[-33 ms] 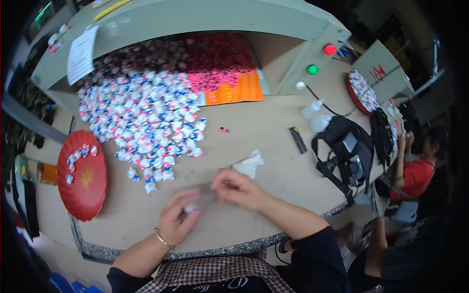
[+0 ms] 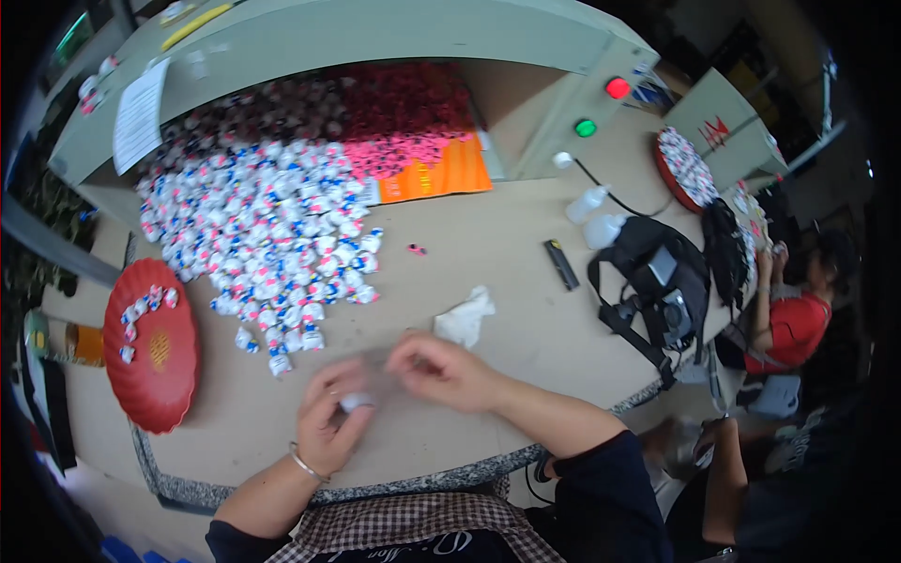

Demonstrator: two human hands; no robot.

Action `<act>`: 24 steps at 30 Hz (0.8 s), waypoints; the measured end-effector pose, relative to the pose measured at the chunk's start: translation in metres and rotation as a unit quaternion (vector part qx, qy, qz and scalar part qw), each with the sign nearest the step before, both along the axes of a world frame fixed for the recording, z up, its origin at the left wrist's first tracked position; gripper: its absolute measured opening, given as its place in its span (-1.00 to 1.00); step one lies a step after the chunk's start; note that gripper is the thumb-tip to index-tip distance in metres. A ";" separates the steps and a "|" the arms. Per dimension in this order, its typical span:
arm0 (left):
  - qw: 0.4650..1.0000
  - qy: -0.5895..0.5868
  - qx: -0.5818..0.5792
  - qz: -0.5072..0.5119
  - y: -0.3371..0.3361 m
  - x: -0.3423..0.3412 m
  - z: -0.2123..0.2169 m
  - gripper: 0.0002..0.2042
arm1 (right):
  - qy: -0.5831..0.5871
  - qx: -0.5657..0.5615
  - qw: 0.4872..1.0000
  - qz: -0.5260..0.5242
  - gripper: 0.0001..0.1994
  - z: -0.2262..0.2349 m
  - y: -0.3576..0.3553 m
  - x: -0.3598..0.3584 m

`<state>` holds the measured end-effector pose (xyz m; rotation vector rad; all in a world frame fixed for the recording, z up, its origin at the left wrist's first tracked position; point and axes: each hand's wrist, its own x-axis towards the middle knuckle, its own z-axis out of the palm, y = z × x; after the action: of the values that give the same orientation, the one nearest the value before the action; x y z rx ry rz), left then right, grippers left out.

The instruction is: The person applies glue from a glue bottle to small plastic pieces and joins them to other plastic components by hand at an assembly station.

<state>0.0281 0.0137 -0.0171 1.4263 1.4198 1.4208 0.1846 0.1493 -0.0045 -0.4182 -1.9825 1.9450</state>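
Low over the table's near side, my left hand (image 2: 328, 427) is closed around a small white rounded piece (image 2: 355, 402), which shows between thumb and fingers. Just to its right is my right hand (image 2: 441, 372), with thumb and fingertips pinched together. Motion smears the space between the hands, and whatever the right fingers hold cannot be made out. Beyond them spreads a big heap of small white figures (image 2: 272, 225) with blue and pink parts. A white crumpled tissue (image 2: 465, 319) lies past my right hand, and a tiny pink-and-black piece (image 2: 417, 250) lies farther off.
At left stands a red scalloped tray (image 2: 178, 375) with several figures. Pink pieces (image 2: 404, 155) lie under the shelf (image 2: 375, 42). A black bag (image 2: 648, 272), white bottles (image 2: 601, 230) and a dark slim tool (image 2: 561, 264) sit at right. A person in red (image 2: 798, 333) works farther right.
The whole view has shifted slightly, so the table things appear a little farther left. Both hands keep nearly the same pose, with blur still between them.
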 end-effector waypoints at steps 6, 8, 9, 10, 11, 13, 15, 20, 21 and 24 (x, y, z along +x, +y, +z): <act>0.991 0.109 0.074 0.032 0.000 0.004 0.011 -0.71 | 0.047 0.323 0.945 -0.008 -0.72 0.003 -0.024 -0.011; 0.993 0.097 0.070 0.007 0.000 0.002 0.006 -0.68 | 0.065 0.340 0.938 -0.005 -0.68 -0.005 -0.024 -0.011; 0.994 0.088 0.061 -0.008 0.000 0.002 0.005 -0.65 | 0.062 0.343 0.937 -0.011 -0.68 -0.007 -0.024 -0.011; 0.994 0.088 0.065 -0.015 0.002 0.005 0.006 -0.65 | 0.072 0.352 0.933 -0.023 -0.68 -0.009 -0.023 -0.010; 0.997 0.059 0.050 -0.010 0.002 0.007 0.008 -0.61 | 0.084 0.359 0.929 -0.031 -0.69 -0.009 -0.024 -0.010; 0.999 0.032 0.037 -0.008 0.003 0.012 0.011 -0.56 | 0.073 0.331 0.939 -0.059 -0.69 -0.006 -0.022 -0.009; 0.998 -0.009 0.063 0.022 0.002 0.014 0.014 -0.49 | 0.066 0.301 0.948 -0.081 -0.69 -0.003 -0.016 -0.008; 0.997 -0.016 0.049 0.064 -0.007 0.005 0.006 -0.62 | 0.009 0.240 0.933 -0.267 -0.73 0.008 0.016 0.014; 0.998 -0.016 0.017 0.066 -0.016 0.000 0.006 -0.68 | 0.001 0.246 0.923 -0.297 -0.73 0.014 0.023 0.017; 0.999 -0.007 0.020 0.033 -0.024 -0.003 0.028 -0.79 | -0.073 0.264 0.886 -0.375 -0.72 0.029 0.044 0.035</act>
<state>0.0251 -0.0102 0.0108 1.4034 1.4496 1.5051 0.2200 0.1931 0.0246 -1.0091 -1.9158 0.8852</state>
